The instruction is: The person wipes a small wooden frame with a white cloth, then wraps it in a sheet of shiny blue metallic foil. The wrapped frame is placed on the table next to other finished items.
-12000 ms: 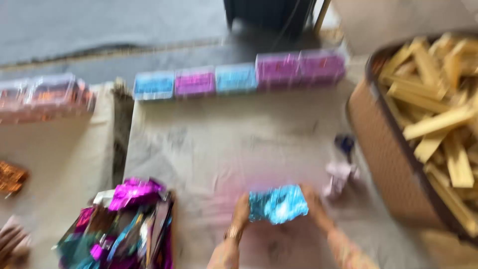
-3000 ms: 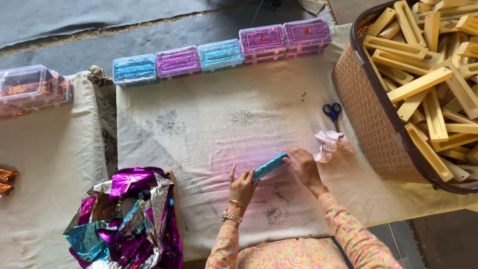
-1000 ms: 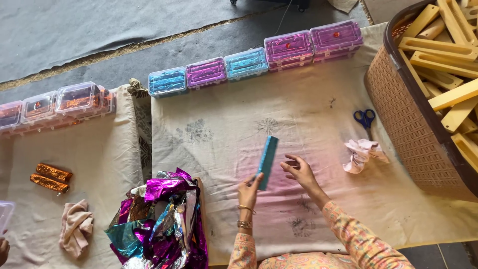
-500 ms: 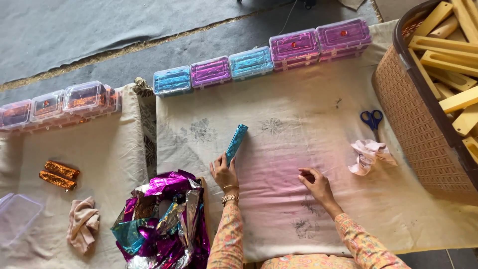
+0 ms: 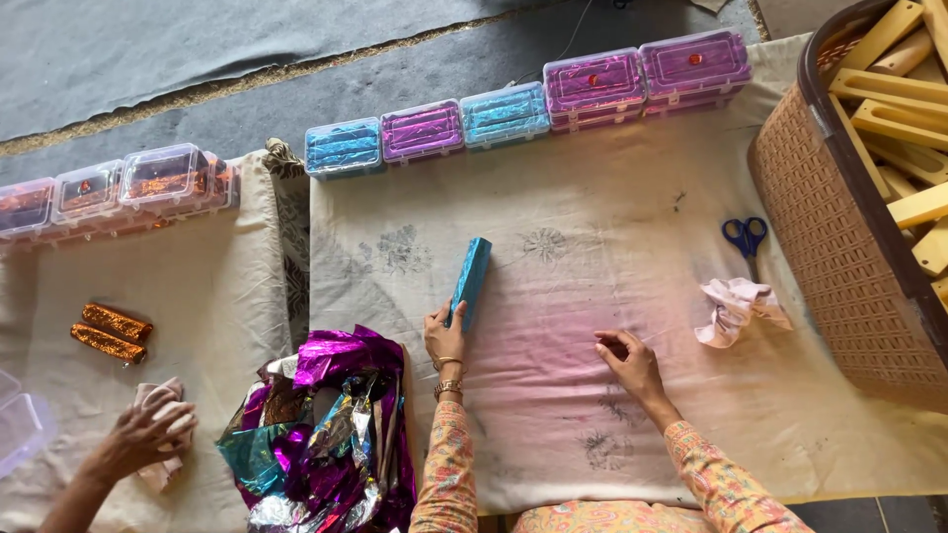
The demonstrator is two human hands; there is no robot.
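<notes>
My left hand (image 5: 443, 336) holds the long block wrapped in shiny blue foil (image 5: 470, 281) by its near end, thumb on one side and fingers pinching the other, so the block stands on edge on the pale printed cloth (image 5: 612, 257) and points away from me towards the row of clear lidded plastic boxes (image 5: 523, 104) filled with blue and purple wrapped pieces. My right hand (image 5: 630, 360) rests on the cloth well to the right, holding nothing, its fingers loosely curled with the fingertips drawn near the thumb.

I judge the grip is the weak spot: I have only one end of a slick foil surface, so the far end could swing or the block could slide out and tip flat. If my thumb drags, the foil may crease or tear at the corner. The heap of loose purple, blue and silver foil sheets (image 5: 326, 434) lies just beside my left wrist, and my forearm could snag it.

I cannot see the block's underside, nor whether the wrap is closed at the far end. The brown woven basket of yellow wooden pieces (image 5: 849, 247) is cut off at the right edge. Another person's hand (image 5: 148, 434) on a pinkish rag at lower left is partly out of frame.
</notes>
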